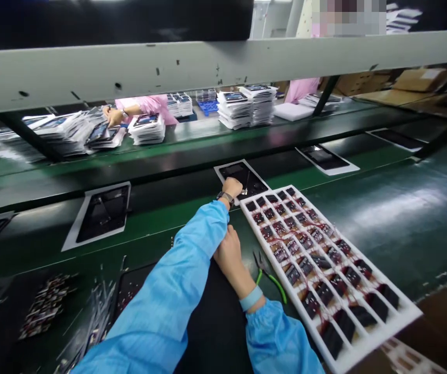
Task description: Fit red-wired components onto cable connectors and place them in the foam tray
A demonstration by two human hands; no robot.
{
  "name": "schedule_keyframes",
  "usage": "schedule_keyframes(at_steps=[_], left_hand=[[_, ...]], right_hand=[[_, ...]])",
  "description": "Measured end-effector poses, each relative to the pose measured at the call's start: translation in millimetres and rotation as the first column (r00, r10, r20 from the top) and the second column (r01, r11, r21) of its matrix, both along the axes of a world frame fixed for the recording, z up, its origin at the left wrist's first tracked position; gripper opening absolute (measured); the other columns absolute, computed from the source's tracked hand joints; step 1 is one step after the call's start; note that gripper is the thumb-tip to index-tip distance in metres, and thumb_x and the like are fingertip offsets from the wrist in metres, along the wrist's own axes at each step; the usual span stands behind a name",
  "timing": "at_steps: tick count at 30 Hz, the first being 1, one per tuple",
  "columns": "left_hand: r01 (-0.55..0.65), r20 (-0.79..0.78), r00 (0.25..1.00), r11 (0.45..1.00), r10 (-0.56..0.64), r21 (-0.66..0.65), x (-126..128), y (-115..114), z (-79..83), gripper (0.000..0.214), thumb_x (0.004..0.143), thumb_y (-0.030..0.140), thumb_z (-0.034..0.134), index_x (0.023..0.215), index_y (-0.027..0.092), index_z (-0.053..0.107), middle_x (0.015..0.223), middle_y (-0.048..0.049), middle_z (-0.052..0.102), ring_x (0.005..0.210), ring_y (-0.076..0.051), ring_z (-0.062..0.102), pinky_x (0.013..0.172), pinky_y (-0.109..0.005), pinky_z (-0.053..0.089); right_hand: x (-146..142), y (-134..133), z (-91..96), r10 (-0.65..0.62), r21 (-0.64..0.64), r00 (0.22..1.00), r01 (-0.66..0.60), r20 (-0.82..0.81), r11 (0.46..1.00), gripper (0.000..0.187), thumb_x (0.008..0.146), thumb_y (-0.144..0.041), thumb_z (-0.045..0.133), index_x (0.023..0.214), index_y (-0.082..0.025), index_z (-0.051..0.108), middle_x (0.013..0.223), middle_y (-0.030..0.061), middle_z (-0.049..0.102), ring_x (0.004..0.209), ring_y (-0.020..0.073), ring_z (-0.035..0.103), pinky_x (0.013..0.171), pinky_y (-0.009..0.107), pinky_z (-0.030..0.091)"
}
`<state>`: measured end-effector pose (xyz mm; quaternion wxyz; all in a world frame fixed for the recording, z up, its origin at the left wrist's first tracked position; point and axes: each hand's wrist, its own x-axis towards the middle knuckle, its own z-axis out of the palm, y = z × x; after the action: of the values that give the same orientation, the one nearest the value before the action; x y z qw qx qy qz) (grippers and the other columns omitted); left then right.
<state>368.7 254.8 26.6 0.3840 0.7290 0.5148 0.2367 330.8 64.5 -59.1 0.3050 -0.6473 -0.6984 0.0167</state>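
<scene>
My left hand (233, 186), with a dark watch on its wrist, reaches far forward over a black flat panel (249, 179) on a white sheet. Its fingers are curled closed at the panel's near left edge; what they hold, if anything, is hidden. My right hand (229, 250) is below, by the left forearm, its fingers out of sight behind the blue sleeve. Green-handled pliers (264, 272) lie just right of it. Beside them is a white foam tray (405, 311) whose compartments hold small black parts with red wires.
More black panels on white sheets lie along the green line, such as one panel (104, 213) at left. Thin strips (96, 311) and a pile of small parts (50, 304) sit at lower left. A grey beam (208, 65) crosses overhead. Co-workers in pink stand beyond, near stacks (235, 110).
</scene>
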Motion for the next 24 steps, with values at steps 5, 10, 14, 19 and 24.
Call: schedule_keyframes(at_steps=[5, 10, 14, 19, 24], left_hand=[[-0.079, 0.026, 0.997, 0.995, 0.078, 0.055, -63, 8, 25.5, 0.013, 0.087, 0.009, 0.068, 0.099, 0.009, 0.075, 0.112, -0.0176, 0.075, 0.113, -0.026, 0.068, 0.099, -0.034, 0.051], [-0.099, 0.226, 0.972, 0.982, 0.061, 0.162, -197, -7, 83.3, 0.007, 0.086, 0.014, 0.069, 0.091, 0.013, 0.075, 0.086, -0.0073, 0.075, 0.081, -0.018, 0.07, 0.078, -0.029, 0.054], [-0.428, 0.465, 0.848, 0.846, 0.254, 0.318, -326, -82, 105.9, 0.017, 0.084, 0.009, 0.071, 0.1, 0.014, 0.071, 0.09, -0.0033, 0.074, 0.083, -0.014, 0.067, 0.08, -0.027, 0.053], [-0.655, 0.501, 0.724, 0.7, 0.474, 0.284, -421, -224, 61.6, 0.028, 0.081, 0.007, 0.065, 0.107, 0.016, 0.072, 0.096, -0.0031, 0.073, 0.089, -0.015, 0.067, 0.084, -0.028, 0.052], [-0.627, 0.278, 0.766, 0.768, 0.579, 0.13, -438, -332, 9.7, 0.023, 0.095, 0.017, 0.054, 0.109, 0.019, 0.071, 0.103, -0.0066, 0.071, 0.089, -0.018, 0.065, 0.081, -0.031, 0.052]], right_hand=[[1, -1, 13.2, 0.003, 0.015, 1.0, -0.003, 0.012, 1.0, 0.016, 0.1, -0.024, 0.053, 0.092, -0.02, 0.066, 0.094, 0.0137, 0.063, 0.091, 0.0327, 0.051, 0.08, 0.044, 0.042], [6, 4, 16.0, 0.028, 0.055, 0.997, -0.024, -0.075, 0.998, 0.016, 0.101, -0.026, 0.05, 0.09, -0.021, 0.062, 0.093, 0.0132, 0.064, 0.093, 0.0317, 0.052, 0.084, 0.043, 0.042], [12, 10, 14.6, 0.037, -0.008, 0.987, -0.039, -0.153, 0.999, 0.012, 0.098, -0.03, 0.054, 0.091, -0.022, 0.06, 0.087, 0.0106, 0.064, 0.085, 0.0289, 0.055, 0.08, 0.041, 0.044], [13, 15, 14.5, 0.058, -0.029, 0.998, -0.059, -0.041, 0.998, 0.011, 0.092, -0.028, 0.057, 0.097, -0.02, 0.063, 0.083, 0.0102, 0.067, 0.085, 0.0294, 0.055, 0.078, 0.04, 0.043], [3, 20, 14.0, 0.035, 0.0, 0.993, -0.036, 0.115, 0.999, 0.018, 0.089, -0.028, 0.06, 0.104, -0.019, 0.065, 0.088, 0.012, 0.067, 0.088, 0.0305, 0.052, 0.075, 0.039, 0.038]])
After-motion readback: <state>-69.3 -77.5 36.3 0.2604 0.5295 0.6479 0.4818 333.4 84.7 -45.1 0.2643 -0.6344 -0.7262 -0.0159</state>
